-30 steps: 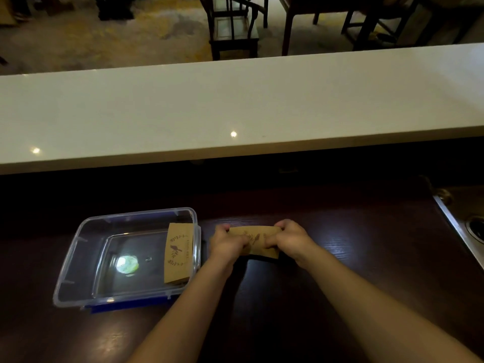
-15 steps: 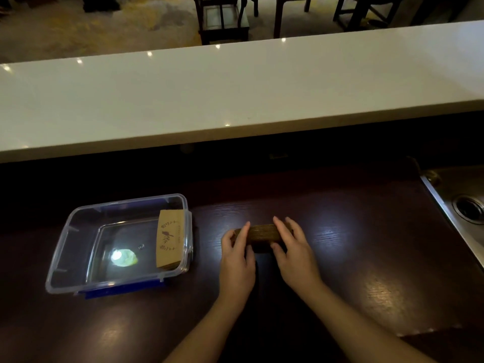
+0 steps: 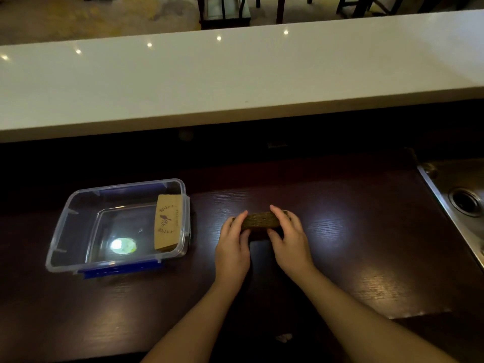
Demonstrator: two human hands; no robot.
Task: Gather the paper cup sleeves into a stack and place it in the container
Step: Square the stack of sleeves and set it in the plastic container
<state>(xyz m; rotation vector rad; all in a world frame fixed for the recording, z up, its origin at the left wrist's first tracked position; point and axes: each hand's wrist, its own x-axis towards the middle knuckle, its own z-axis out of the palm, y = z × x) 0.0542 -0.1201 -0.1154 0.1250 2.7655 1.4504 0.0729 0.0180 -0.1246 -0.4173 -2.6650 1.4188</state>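
A stack of brown paper cup sleeves (image 3: 260, 220) stands on its long edge on the dark wooden counter, so only its ribbed edges show. My left hand (image 3: 233, 244) presses the stack's left end and my right hand (image 3: 288, 238) its right end, fingers wrapped around it. To the left sits a clear plastic container (image 3: 65, 221) on a blue lid. Inside it, another brown sleeve stack (image 3: 167, 222) with a printed bird leans against the right wall.
A long white countertop (image 3: 235, 74) runs across behind the dark counter (image 3: 353, 244), raised above it. A steel sink (image 3: 463, 203) with a drain lies at the right edge. Chairs stand on the floor beyond the white top.
The stack was held flat-faced toward me a second ago; it has been turned onto its edge on the counter. Both hands shifted from pinching the face to squeezing its ends.
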